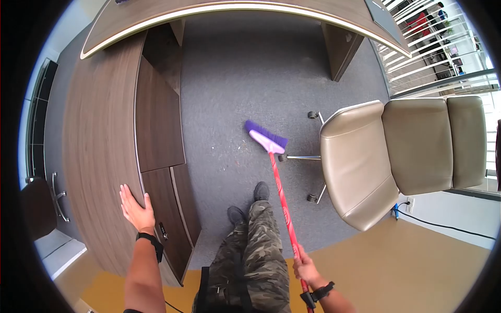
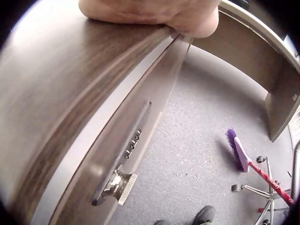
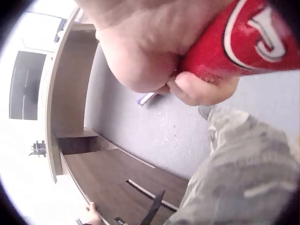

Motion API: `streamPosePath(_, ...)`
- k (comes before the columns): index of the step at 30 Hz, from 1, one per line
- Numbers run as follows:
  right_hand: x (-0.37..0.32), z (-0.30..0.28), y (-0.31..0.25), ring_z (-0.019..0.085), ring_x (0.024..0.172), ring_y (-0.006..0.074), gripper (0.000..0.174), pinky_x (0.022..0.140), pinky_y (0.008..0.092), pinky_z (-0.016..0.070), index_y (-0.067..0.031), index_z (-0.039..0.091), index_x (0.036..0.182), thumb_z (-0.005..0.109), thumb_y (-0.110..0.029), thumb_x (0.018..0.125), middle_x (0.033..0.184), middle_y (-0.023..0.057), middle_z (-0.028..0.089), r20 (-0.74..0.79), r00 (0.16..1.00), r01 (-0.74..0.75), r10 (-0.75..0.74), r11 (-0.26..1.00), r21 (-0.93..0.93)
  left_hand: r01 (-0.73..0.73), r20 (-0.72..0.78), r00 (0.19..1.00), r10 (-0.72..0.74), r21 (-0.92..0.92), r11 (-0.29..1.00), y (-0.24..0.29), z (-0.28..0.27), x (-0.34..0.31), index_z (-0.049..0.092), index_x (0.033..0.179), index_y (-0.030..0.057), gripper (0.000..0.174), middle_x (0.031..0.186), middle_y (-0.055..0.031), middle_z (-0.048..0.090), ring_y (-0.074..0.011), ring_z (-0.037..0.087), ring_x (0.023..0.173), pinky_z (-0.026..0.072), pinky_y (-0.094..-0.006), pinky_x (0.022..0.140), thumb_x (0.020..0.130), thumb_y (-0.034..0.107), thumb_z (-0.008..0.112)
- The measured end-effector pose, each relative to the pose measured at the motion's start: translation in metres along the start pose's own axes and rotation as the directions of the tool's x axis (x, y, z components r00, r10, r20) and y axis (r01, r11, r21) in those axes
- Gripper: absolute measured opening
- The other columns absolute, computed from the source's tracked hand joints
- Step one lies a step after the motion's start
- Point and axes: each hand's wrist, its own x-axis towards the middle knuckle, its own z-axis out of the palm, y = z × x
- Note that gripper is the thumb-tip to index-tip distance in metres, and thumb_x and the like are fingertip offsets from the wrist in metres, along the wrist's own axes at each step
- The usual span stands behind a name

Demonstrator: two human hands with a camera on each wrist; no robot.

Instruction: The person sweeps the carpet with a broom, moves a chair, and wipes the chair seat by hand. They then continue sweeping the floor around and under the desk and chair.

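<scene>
My right hand (image 1: 307, 268) grips the red handle of a broom (image 1: 282, 201), fingers wrapped round it, as the right wrist view also shows. The broom's head, lilac with purple bristles (image 1: 266, 136), lies on the grey carpet beside the chair's base. Small pale scraps (image 1: 237, 156) are scattered on the carpet to the left of the bristles. My left hand (image 1: 138, 209) rests with straight fingers on the wooden cabinet top (image 1: 102, 156), near its edge. Below that hand, a combination lock (image 2: 119, 185) with a metal knob sits on the cabinet door.
A beige office chair (image 1: 360, 161) on casters stands at the right. The desk (image 1: 250, 6) spans the far side, with a side panel (image 1: 342, 49) reaching the floor. A black cable (image 1: 443, 225) runs from a wall socket. My shoes (image 1: 261, 191) are on the carpet.
</scene>
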Motion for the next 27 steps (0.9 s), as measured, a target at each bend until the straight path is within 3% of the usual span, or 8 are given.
streamPosePath(7, -0.099, 0.004, 0.043, 0.038, 0.048, 0.0086, 0.056, 0.044, 0.0250, 0.0362, -0.0326, 0.021, 0.160, 0.043, -0.021, 0.109, 0.065, -0.0043, 0.039, 0.196, 0.978, -0.091, 0.075, 0.993, 0.070, 0.011, 0.006, 1.000, -0.011, -0.031, 0.999, 0.002, -0.005, -0.002, 0.027, 0.159, 0.0152, 0.076, 0.166, -0.0031, 0.028, -0.0232, 0.023, 0.154, 0.0161, -0.0497, 0.123, 0.094, 0.032, 0.063)
streamPosePath(9, -0.099, -0.013, 0.102, 0.048, 0.060, 0.0073, 0.046, 0.052, 0.0242, 0.0429, -0.0195, 0.043, 0.153, 0.051, -0.021, 0.107, 0.076, -0.0043, 0.053, 0.037, 0.895, 0.445, -0.445, 0.896, 0.006, 0.017, 0.013, 1.000, -0.017, -0.024, 1.000, 0.002, -0.005, -0.002, 0.027, 0.159, 0.0159, 0.076, 0.166, -0.0027, 0.028, -0.0230, 0.023, 0.154, 0.0160, -0.0495, 0.123, 0.094, 0.032, 0.064)
streamPosePath(13, -0.103, -0.015, 0.123, 0.039, 0.053, 0.0036, 0.054, 0.047, 0.0206, 0.0356, -0.0260, 0.031, 0.160, 0.048, -0.023, 0.108, 0.070, -0.0087, 0.043, 0.012, 0.825, 0.564, -0.565, 0.822, -0.077, 0.008, 0.008, 1.000, -0.008, -0.007, 1.000, 0.001, -0.003, -0.003, 0.027, 0.159, 0.0160, 0.077, 0.166, -0.0022, 0.027, -0.0230, 0.023, 0.154, 0.0162, -0.0494, 0.123, 0.094, 0.032, 0.064)
streamPosePath(16, -0.088, -0.005, 0.131, 0.037, 0.051, 0.0044, 0.057, 0.045, 0.0219, 0.0342, -0.0291, 0.028, 0.160, 0.051, -0.026, 0.108, 0.069, -0.0091, 0.042, -0.010, 0.894, 0.448, -0.448, 0.894, -0.006, 0.011, 0.007, 1.000, -0.011, -0.022, 1.000, 0.000, -0.004, -0.004, 0.027, 0.159, 0.0161, 0.077, 0.166, -0.0017, 0.027, -0.0230, 0.023, 0.154, 0.0164, -0.0497, 0.123, 0.094, 0.032, 0.064)
streamPosePath(18, -0.073, 0.009, 0.133, 0.036, 0.051, 0.0047, 0.060, 0.046, 0.0208, 0.0327, -0.0322, 0.026, 0.160, 0.053, -0.029, 0.107, 0.069, -0.0087, 0.042, 0.053, 0.988, 0.119, -0.146, 0.929, 0.351, 0.008, 0.006, 1.000, -0.008, -0.005, 1.000, -0.001, -0.001, -0.003, 0.027, 0.159, 0.0156, 0.077, 0.166, -0.0024, 0.027, -0.0235, 0.023, 0.154, 0.0168, -0.0504, 0.122, 0.094, 0.033, 0.064)
streamPosePath(22, -0.115, 0.022, 0.048, 0.033, 0.048, 0.0054, 0.063, 0.046, 0.0211, 0.0336, -0.0373, 0.021, 0.161, 0.053, -0.036, 0.106, 0.064, -0.0094, 0.038, 0.259, 0.958, -0.218, 0.126, 0.905, 0.365, -0.009, -0.006, 1.000, 0.009, 0.000, 1.000, -0.006, 0.003, -0.005, 0.027, 0.159, 0.0150, 0.077, 0.166, -0.0035, 0.027, -0.0240, 0.023, 0.153, 0.0170, -0.0509, 0.122, 0.094, 0.034, 0.064)
streamPosePath(25, -0.134, 0.015, 0.023, 0.035, 0.046, 0.0064, 0.041, 0.048, 0.0213, 0.0367, -0.0277, 0.054, 0.141, 0.058, -0.041, 0.103, 0.061, -0.0091, 0.041, 0.194, 0.977, -0.166, 0.088, 0.883, 0.440, -0.013, -0.014, 1.000, 0.013, -0.026, 1.000, -0.004, 0.001, -0.002, 0.028, 0.159, 0.0148, 0.077, 0.165, -0.0038, 0.028, -0.0238, 0.023, 0.153, 0.0172, -0.0508, 0.122, 0.094, 0.034, 0.064)
streamPosePath(27, -0.133, 0.005, 0.031, 0.037, 0.047, 0.0077, 0.046, 0.046, 0.0227, 0.0362, -0.0299, 0.037, 0.151, 0.050, -0.031, 0.106, 0.063, -0.0060, 0.041, 0.210, 0.972, -0.180, 0.104, 0.902, 0.391, 0.003, -0.007, 1.000, -0.003, -0.024, 1.000, -0.002, -0.002, -0.003, 0.028, 0.159, 0.0149, 0.077, 0.165, -0.0036, 0.029, -0.0237, 0.023, 0.153, 0.0174, -0.0507, 0.122, 0.093, 0.034, 0.064)
